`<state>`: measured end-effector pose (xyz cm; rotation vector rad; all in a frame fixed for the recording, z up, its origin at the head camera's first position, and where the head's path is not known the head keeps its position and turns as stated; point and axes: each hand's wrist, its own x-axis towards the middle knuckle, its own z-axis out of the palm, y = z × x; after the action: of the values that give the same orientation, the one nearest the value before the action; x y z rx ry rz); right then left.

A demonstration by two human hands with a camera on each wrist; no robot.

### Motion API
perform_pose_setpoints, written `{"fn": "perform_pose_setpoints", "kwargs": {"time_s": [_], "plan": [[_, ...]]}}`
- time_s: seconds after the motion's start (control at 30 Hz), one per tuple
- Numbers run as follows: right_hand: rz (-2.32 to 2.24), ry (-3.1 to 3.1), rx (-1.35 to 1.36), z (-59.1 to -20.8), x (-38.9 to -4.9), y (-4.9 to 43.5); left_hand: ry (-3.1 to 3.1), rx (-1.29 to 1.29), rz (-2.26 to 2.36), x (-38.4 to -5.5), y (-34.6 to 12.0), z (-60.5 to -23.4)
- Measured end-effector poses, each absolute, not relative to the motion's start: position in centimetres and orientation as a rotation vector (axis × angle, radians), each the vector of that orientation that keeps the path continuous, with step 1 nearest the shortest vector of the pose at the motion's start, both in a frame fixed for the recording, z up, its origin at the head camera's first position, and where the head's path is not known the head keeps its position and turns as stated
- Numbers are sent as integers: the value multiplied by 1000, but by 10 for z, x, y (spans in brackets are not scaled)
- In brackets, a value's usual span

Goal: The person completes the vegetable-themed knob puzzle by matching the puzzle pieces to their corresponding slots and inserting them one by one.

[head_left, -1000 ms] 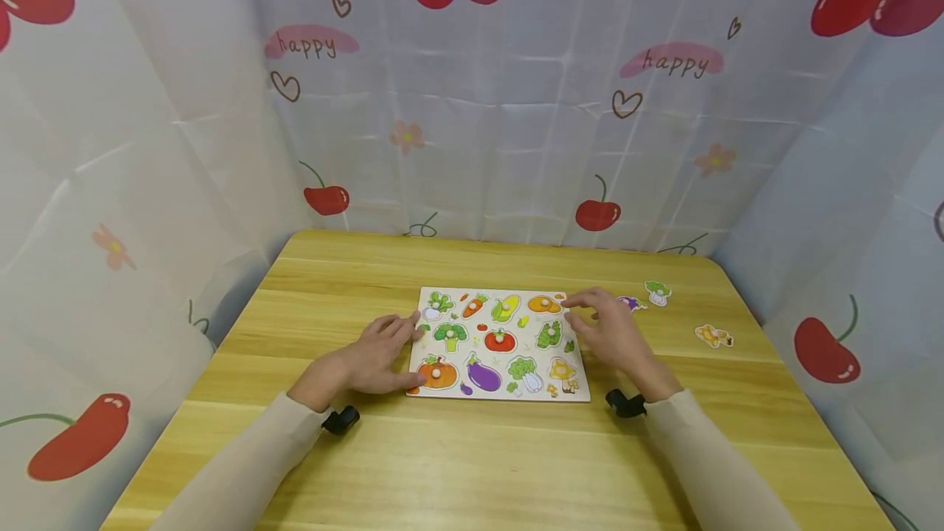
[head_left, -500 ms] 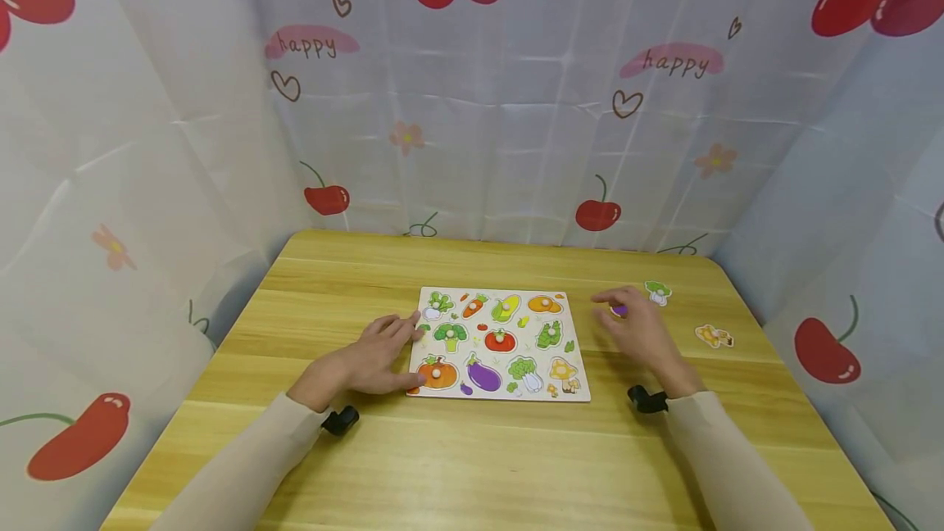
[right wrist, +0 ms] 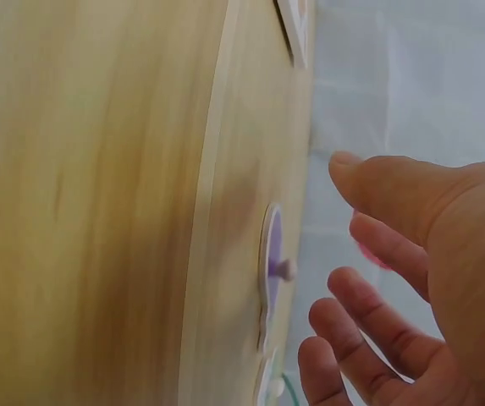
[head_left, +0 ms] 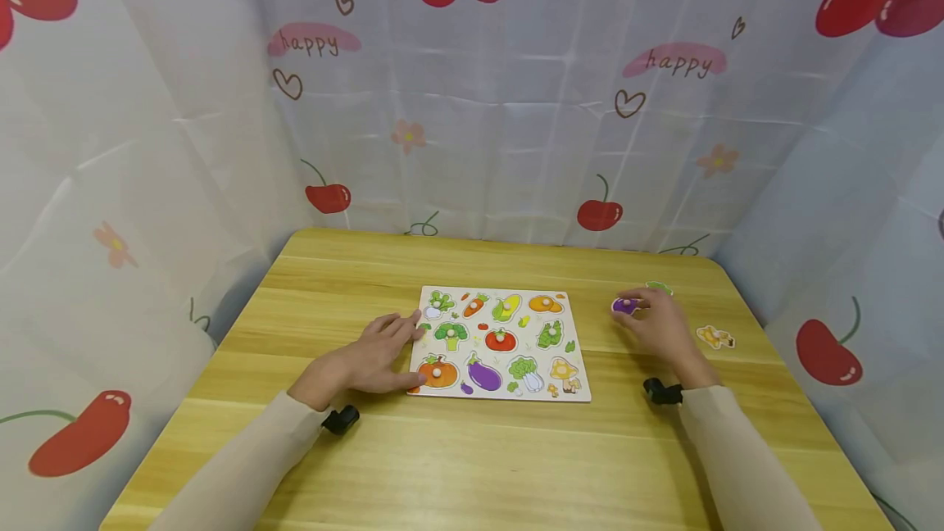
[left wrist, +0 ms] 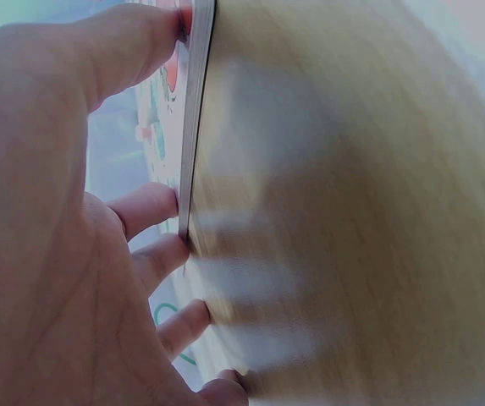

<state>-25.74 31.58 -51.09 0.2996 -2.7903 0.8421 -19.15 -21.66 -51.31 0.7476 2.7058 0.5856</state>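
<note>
In the head view a wooden vegetable puzzle board (head_left: 505,392) lies at mid-table, its knobbed vegetable pictures facing up. My left hand (head_left: 379,356) rests at its left edge, fingers spread. The left wrist view shows that thumb (left wrist: 132,46) on the board's edge (left wrist: 193,110) and other fingertips at the edge and tabletop. Right of the board, my right hand (head_left: 664,333) hovers over a purple eggplant puzzle piece (head_left: 623,307). In the right wrist view the fingers are parted and stand away from the piece's small knob (right wrist: 286,269), holding nothing.
Behind the right hand lies a green leafy vegetable piece (head_left: 659,287), partly hidden. A yellow mushroom piece (head_left: 714,338) is to the hand's right. The wooden table (head_left: 472,465) is enclosed by white curtains (head_left: 501,162) with cherry prints.
My right hand has moved right, from the board's upper right corner to above the eggplant piece, which shows more now. The left hand keeps its place on the board.
</note>
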Motion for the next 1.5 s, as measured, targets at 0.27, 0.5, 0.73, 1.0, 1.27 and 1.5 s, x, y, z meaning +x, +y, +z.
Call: {"fn": "perform_pose_setpoints", "kwargs": {"time_s": [0.27, 0.5, 0.73, 1.0, 1.27, 1.5], "plan": [[824, -2870, 211, -515, -263, 329, 2709, 754, 591, -192, -216, -516], [798, -2899, 219, -520, -268, 336, 2707, 752, 598, -191, -216, -514], [830, -2882, 255, -522, -271, 335, 2705, 760, 603, -191, -217, -514], [823, -2871, 268, -523, -270, 326, 2706, 757, 600, -191, -217, -514], [822, -2866, 288, -523, -271, 322, 2711, 763, 588, -191, -216, -514], [851, -2855, 301, -522, -269, 318, 2712, 764, 576, -191, -216, -513]]}}
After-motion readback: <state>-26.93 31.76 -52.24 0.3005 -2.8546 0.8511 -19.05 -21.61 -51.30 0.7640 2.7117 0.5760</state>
